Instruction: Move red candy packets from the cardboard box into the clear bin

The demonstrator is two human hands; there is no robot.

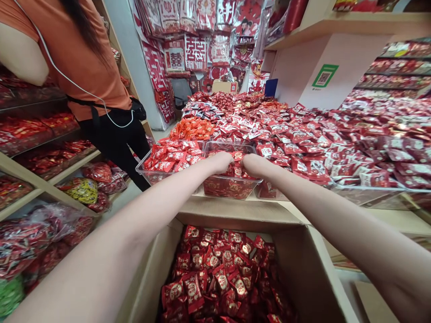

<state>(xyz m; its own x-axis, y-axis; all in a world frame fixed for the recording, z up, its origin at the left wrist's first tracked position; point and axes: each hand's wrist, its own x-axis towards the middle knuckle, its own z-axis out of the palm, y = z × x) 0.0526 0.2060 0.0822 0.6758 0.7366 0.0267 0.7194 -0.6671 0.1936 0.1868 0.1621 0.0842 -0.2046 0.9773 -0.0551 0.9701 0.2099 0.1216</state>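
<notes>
My left hand (222, 162) reaches over the near rim of a clear plastic bin (232, 184), its fingers curled down among small red candy packets (238, 155). Facing it, my right hand (253, 165) is bent inward at the bin's right side, fingers mostly hidden behind its back. Both hands look closed, but what they grip cannot be made out. Below my forearms stands an open cardboard box (323, 269), holding many red wrapped candies (222, 280) with round gold marks.
A neighbouring clear bin (144, 168) holds red packets, with orange packets (193, 129) behind. Heaped red packets (303, 130) cover the display to the right. A person in an orange top (90, 58) stands at left beside stocked shelves (63, 168). A pillar (303, 67) rises at right.
</notes>
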